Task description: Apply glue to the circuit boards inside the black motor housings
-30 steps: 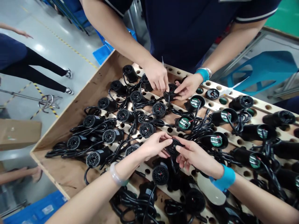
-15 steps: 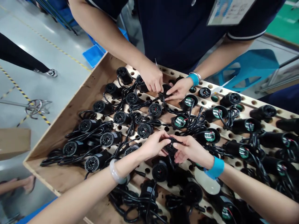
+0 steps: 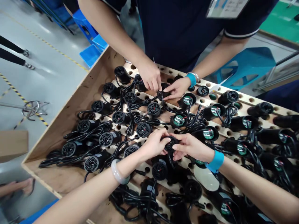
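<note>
My left hand and my right hand close around one black cylindrical unit with a slotted cap, one hand on each side. Both thumbs rest at the cap's rim, and its patterned top shows between them. Some fingertips are hidden behind the unit, whose lower body is mostly covered. Just below stands another capped black unit. Farther up, an uncapped unit shows a green circuit board and a red wire. A white oval piece lies beneath my right wrist.
A wooden crate holds rows of black units and tangled black cables on drilled wooden strips. Across it, a co-worker's two hands work at another unit. A blue stool stands beyond the far edge.
My hands stay on the same unit, and more of its slotted cap shows between my thumbs. The view has shifted slightly. At the left, a passing person's legs have moved farther left.
</note>
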`<state>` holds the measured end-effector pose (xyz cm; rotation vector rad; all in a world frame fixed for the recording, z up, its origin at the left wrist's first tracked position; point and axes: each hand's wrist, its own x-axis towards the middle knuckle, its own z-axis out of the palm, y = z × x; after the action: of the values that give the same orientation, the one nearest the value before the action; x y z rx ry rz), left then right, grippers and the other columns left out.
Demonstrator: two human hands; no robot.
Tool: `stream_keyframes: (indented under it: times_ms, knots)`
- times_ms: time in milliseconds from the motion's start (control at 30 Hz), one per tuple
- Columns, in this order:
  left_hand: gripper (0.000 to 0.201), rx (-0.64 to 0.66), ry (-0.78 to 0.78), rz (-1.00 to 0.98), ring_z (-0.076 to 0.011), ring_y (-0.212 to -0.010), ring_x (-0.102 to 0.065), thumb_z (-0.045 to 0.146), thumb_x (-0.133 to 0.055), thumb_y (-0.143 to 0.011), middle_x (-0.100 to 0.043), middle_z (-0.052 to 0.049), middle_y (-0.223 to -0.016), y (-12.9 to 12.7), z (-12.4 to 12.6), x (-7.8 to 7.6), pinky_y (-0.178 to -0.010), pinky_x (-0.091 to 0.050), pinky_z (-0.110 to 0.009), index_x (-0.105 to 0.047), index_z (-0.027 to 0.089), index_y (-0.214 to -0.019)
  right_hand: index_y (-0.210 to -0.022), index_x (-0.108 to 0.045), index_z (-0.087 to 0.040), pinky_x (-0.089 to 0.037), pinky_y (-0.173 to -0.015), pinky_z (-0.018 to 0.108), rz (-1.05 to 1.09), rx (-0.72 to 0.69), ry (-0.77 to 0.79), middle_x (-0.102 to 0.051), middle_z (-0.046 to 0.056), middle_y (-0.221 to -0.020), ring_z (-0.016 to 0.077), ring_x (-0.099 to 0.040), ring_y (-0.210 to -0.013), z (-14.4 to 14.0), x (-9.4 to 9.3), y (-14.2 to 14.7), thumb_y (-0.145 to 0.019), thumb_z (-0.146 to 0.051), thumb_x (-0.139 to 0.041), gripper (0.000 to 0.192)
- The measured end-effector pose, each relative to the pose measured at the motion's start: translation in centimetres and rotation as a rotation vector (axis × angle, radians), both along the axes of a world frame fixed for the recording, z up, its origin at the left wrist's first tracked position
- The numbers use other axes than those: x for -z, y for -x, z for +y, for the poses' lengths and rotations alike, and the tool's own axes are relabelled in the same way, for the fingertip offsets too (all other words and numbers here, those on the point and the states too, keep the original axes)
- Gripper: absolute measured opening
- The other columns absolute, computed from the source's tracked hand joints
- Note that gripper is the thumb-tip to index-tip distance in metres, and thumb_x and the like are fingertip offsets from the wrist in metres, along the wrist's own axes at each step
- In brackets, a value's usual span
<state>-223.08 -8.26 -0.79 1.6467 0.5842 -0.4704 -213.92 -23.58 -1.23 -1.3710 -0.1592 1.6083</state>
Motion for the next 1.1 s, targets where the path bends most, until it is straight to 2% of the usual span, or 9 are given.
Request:
stream_keyframes:
  times_ms: [267, 467, 600, 700, 800, 900, 967, 1100]
  knots:
    - [0.015, 0.046, -0.029, -0.032, -0.0159, -0.067, -0.065, 0.035, -0.051, -0.084, -0.047, -0.003, -0.099, -0.1, 0.2, 0.2, -0.040, -0.056, -0.026, -0.049, 0.020, -0.086, -0.140, -0.042, -0.012, -0.055, -0.045, 0.020, -0.102, 0.061, 0.115, -0.064, -0.001, -0.051, 0.0168, -0.068, -0.049, 0.5, -0.4, 0.7, -0.087, -0.018, -0.053, 0.055]
    - [0.027, 0.018, -0.083, -0.063, -0.0095, -0.049, -0.059, 0.044, -0.048, -0.086, -0.046, 0.001, -0.092, -0.1, -0.3, 0.3, -0.034, -0.053, -0.025, -0.047, 0.019, -0.079, -0.140, -0.042, -0.012, -0.056, -0.045, 0.023, -0.169, 0.066, 0.095, -0.065, 0.000, -0.052, 0.0183, -0.068, -0.048, 0.3, 0.4, 1.1, -0.085, -0.026, -0.054, 0.058]
    - [0.031, -0.045, -0.026, -0.046, -0.0101, -0.048, -0.059, 0.047, -0.049, -0.087, -0.046, 0.003, -0.081, 0.0, -0.6, 0.2, -0.036, -0.054, -0.026, -0.046, 0.018, -0.076, -0.139, -0.044, -0.014, -0.056, -0.046, 0.023, -0.214, 0.056, 0.059, -0.065, 0.000, -0.053, 0.0184, -0.068, -0.049, 0.2, 0.8, 1.2, -0.084, -0.029, -0.054, 0.058]
    - [0.024, -0.079, 0.105, -0.005, -0.0106, -0.051, -0.060, 0.042, -0.050, -0.087, -0.049, 0.003, -0.076, 0.2, -0.2, 0.1, -0.041, -0.056, -0.026, -0.048, 0.018, -0.082, -0.140, -0.043, -0.014, -0.056, -0.045, 0.023, -0.233, 0.049, 0.088, -0.065, 0.000, -0.052, 0.0179, -0.068, -0.048, 0.2, 0.7, 1.2, -0.085, -0.028, -0.053, 0.057]
    - [0.017, -0.090, 0.292, 0.053, -0.0098, -0.061, -0.062, 0.028, -0.056, -0.084, -0.055, 0.000, -0.085, 0.5, 0.5, -0.2, -0.055, -0.059, -0.026, -0.052, 0.017, -0.096, -0.141, -0.042, -0.014, -0.056, -0.045, 0.023, -0.245, 0.036, 0.086, -0.065, 0.000, -0.052, 0.0181, -0.068, -0.049, 0.2, 0.4, 1.2, -0.087, -0.028, -0.052, 0.057]
    - [0.029, -0.114, 0.388, 0.060, -0.0077, -0.068, -0.062, 0.017, -0.063, -0.077, -0.054, -0.003, -0.103, 0.8, 1.0, -0.5, -0.068, -0.060, -0.028, -0.054, 0.016, -0.104, -0.140, -0.043, -0.014, -0.056, -0.045, 0.024, -0.252, 0.031, 0.085, -0.065, 0.000, -0.052, 0.0183, -0.068, -0.048, 0.1, 0.4, 1.3, -0.087, -0.027, -0.052, 0.055]
    - [0.033, -0.119, 0.368, 0.051, -0.0064, -0.065, -0.062, 0.014, -0.064, -0.075, -0.053, -0.005, -0.110, 1.0, 0.9, -0.4, -0.069, -0.060, -0.030, -0.053, 0.016, -0.106, -0.140, -0.044, -0.014, -0.056, -0.046, 0.024, -0.253, 0.035, 0.072, -0.065, 0.000, -0.052, 0.0184, -0.068, -0.048, 0.0, 0.5, 1.4, -0.087, -0.027, -0.052, 0.055]
    - [0.028, -0.120, 0.198, -0.001, -0.0063, -0.059, -0.062, 0.009, -0.057, -0.077, -0.051, -0.009, -0.118, 1.4, 0.1, 0.1, -0.060, -0.061, -0.030, -0.053, 0.015, -0.104, -0.140, -0.042, -0.013, -0.057, -0.048, 0.025, -0.242, 0.048, 0.039, -0.065, -0.001, -0.053, 0.0185, -0.068, -0.050, -0.1, 0.7, 1.5, -0.087, -0.028, -0.052, 0.056]
